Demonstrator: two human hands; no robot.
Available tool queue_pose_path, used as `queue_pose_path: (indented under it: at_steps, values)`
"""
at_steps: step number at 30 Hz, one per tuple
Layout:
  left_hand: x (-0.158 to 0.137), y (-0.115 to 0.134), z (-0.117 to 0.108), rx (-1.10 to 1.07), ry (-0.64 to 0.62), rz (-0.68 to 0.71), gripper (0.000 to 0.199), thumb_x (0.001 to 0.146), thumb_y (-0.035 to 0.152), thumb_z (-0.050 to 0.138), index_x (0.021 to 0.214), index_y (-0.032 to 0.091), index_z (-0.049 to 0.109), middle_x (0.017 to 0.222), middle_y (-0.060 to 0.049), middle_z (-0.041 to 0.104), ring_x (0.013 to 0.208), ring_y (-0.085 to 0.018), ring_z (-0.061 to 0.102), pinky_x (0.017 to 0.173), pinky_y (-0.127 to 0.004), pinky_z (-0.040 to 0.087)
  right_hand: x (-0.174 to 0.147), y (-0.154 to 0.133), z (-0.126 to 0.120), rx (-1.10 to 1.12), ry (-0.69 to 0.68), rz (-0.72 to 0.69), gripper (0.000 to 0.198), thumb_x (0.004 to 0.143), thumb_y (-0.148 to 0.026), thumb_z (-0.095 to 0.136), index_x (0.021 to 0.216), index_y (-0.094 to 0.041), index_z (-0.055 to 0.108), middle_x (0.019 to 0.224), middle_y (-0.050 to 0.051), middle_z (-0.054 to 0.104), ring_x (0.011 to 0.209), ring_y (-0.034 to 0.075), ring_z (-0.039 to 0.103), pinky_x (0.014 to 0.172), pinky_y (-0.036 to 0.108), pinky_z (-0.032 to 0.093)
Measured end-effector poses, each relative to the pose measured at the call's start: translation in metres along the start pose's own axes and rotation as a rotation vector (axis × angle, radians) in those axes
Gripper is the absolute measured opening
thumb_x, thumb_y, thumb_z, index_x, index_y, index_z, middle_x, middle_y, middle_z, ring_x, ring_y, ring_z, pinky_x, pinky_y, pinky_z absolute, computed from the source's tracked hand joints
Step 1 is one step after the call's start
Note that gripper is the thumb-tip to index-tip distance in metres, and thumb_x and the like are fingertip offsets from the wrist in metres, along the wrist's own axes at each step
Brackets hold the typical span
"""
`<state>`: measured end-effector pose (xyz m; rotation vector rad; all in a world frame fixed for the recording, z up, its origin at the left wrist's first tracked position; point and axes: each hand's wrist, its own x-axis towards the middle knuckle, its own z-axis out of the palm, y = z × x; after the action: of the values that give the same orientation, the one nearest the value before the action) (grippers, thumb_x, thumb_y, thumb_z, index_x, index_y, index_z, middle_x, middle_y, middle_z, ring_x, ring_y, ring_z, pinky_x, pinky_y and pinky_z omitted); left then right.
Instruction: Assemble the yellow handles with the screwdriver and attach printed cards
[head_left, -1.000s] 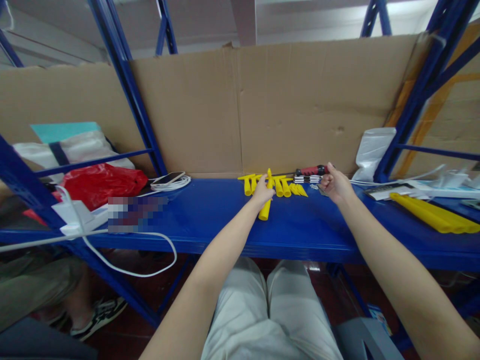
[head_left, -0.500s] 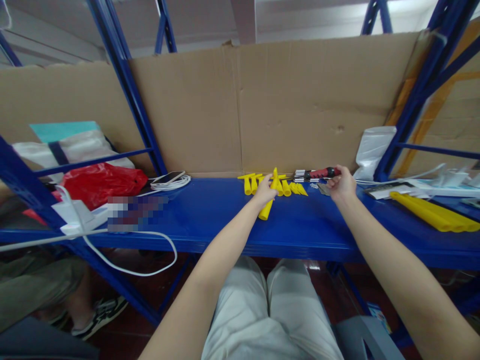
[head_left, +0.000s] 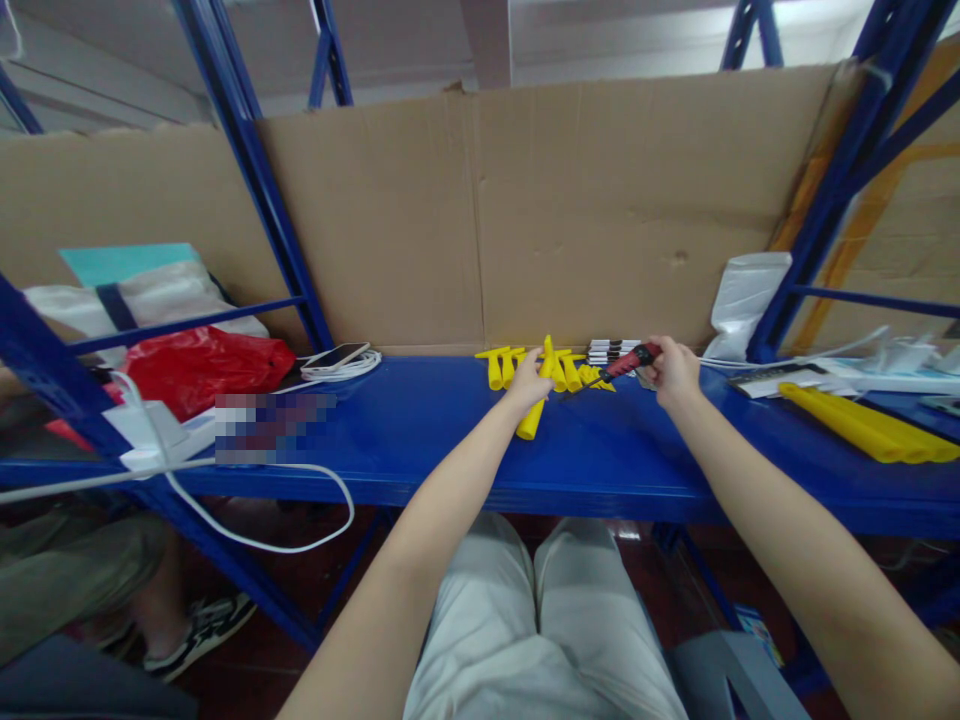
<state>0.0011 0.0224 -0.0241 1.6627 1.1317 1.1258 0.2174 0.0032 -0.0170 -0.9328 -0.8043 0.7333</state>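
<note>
My left hand is closed around a yellow plastic piece with a tube-shaped lower end, which stands upright just above the blue shelf. In my right hand is a screwdriver with a red and black handle; its thin dark shaft slants down to the left, the tip apart from the held piece. Behind my left hand, several similar yellow pieces stand in a row. Small flat yellow parts lie under the screwdriver, with white-and-black items behind them.
Cardboard walls off the back. At right lie long yellow tubes and a white pouch. At left are a phone on a coiled white cable, a red plastic bag and a white power strip. Another person's leg shows lower left.
The screwdriver in my right hand has tilted tip-down and shifted slightly left and toward me. My left hand keeps its hold on the yellow piece, almost unmoved.
</note>
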Motion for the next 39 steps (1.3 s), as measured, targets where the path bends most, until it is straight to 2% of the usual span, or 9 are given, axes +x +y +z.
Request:
queue_pose_path:
  at_steps: [3, 6, 13, 21, 25, 28, 31, 36, 39]
  values:
    - [0.001, 0.000, 0.000, 0.002, 0.000, -0.002, 0.077, 0.065, -0.005, 0.055, 0.137, 0.019, 0.041, 0.108, -0.008, 0.066, 0.072, -0.014, 0.063, 0.052, -0.018, 0.048, -0.007, -0.002, 0.005, -0.086, 0.035, 0.011, 0.037, 0.070, -0.036, 0.068, 0.065, -0.023, 0.034, 0.040, -0.012, 0.029, 0.030, 0.005, 0.031, 0.028, 0.016, 0.024]
    - [0.001, 0.000, 0.000, 0.003, -0.004, -0.002, 0.077, 0.066, -0.005, 0.057, 0.137, 0.020, 0.041, 0.106, -0.008, 0.066, 0.072, -0.014, 0.063, 0.054, -0.020, 0.050, -0.015, -0.007, 0.012, -0.232, -0.012, 0.081, 0.029, 0.076, -0.031, 0.064, 0.065, -0.022, 0.039, 0.038, -0.010, 0.036, 0.030, 0.005, 0.033, 0.030, 0.016, 0.027]
    - [0.001, 0.000, -0.001, -0.007, -0.004, 0.007, 0.076, 0.066, -0.005, 0.059, 0.136, 0.018, 0.043, 0.112, -0.010, 0.065, 0.070, -0.013, 0.063, 0.058, -0.022, 0.052, -0.025, 0.001, 0.016, -0.656, -0.283, 0.242, 0.027, 0.081, -0.027, 0.066, 0.062, -0.017, 0.051, 0.042, -0.003, 0.050, 0.031, 0.005, 0.040, 0.027, 0.014, 0.029]
    - [0.001, 0.000, 0.001, -0.039, -0.001, 0.007, 0.077, 0.066, -0.006, 0.054, 0.138, 0.019, 0.041, 0.116, -0.010, 0.065, 0.078, -0.016, 0.066, 0.066, -0.026, 0.055, -0.025, 0.013, 0.014, -0.704, -0.565, 0.221, 0.025, 0.071, -0.024, 0.077, 0.060, -0.015, 0.056, 0.044, -0.002, 0.057, 0.029, 0.003, 0.041, 0.023, 0.010, 0.026]
    - [0.003, -0.003, 0.002, -0.051, 0.018, 0.055, 0.075, 0.066, -0.009, 0.050, 0.136, 0.017, 0.044, 0.126, -0.012, 0.060, 0.094, -0.017, 0.065, 0.081, -0.030, 0.054, -0.028, 0.012, 0.016, -0.764, -0.628, 0.179, 0.022, 0.068, -0.027, 0.079, 0.062, -0.015, 0.062, 0.044, -0.004, 0.056, 0.030, 0.003, 0.041, 0.024, 0.010, 0.025]
    - [0.005, -0.005, 0.003, -0.027, 0.038, 0.101, 0.075, 0.064, -0.010, 0.052, 0.134, 0.016, 0.049, 0.133, -0.013, 0.056, 0.110, -0.019, 0.061, 0.094, -0.032, 0.048, -0.030, 0.011, 0.018, -0.832, -0.606, 0.136, 0.018, 0.069, -0.027, 0.077, 0.065, -0.015, 0.064, 0.045, -0.004, 0.056, 0.031, 0.004, 0.041, 0.024, 0.012, 0.025]
    - [0.004, -0.006, 0.004, -0.012, -0.018, 0.108, 0.074, 0.063, -0.009, 0.056, 0.133, 0.015, 0.051, 0.135, -0.013, 0.055, 0.113, -0.020, 0.059, 0.098, -0.033, 0.046, -0.030, 0.011, 0.019, -0.849, -0.552, 0.092, 0.018, 0.069, -0.026, 0.077, 0.063, -0.016, 0.063, 0.044, -0.004, 0.052, 0.035, 0.006, 0.044, 0.026, 0.014, 0.028]
    - [-0.002, 0.000, 0.006, 0.002, -0.137, 0.101, 0.074, 0.064, -0.007, 0.055, 0.133, 0.017, 0.052, 0.133, -0.010, 0.058, 0.104, -0.019, 0.063, 0.091, -0.033, 0.050, -0.033, 0.006, 0.025, -0.611, -0.424, -0.008, 0.012, 0.069, -0.018, 0.076, 0.074, -0.017, 0.064, 0.059, -0.001, 0.063, 0.051, 0.009, 0.055, 0.038, 0.014, 0.039]
    - [-0.008, 0.004, 0.006, 0.068, -0.169, 0.124, 0.067, 0.062, -0.008, 0.055, 0.124, 0.018, 0.060, 0.126, -0.008, 0.062, 0.104, -0.020, 0.062, 0.092, -0.033, 0.050, -0.036, 0.001, 0.030, -0.497, -0.364, 0.007, 0.016, 0.071, -0.013, 0.073, 0.082, -0.018, 0.063, 0.063, 0.000, 0.066, 0.054, 0.009, 0.059, 0.042, 0.014, 0.041]
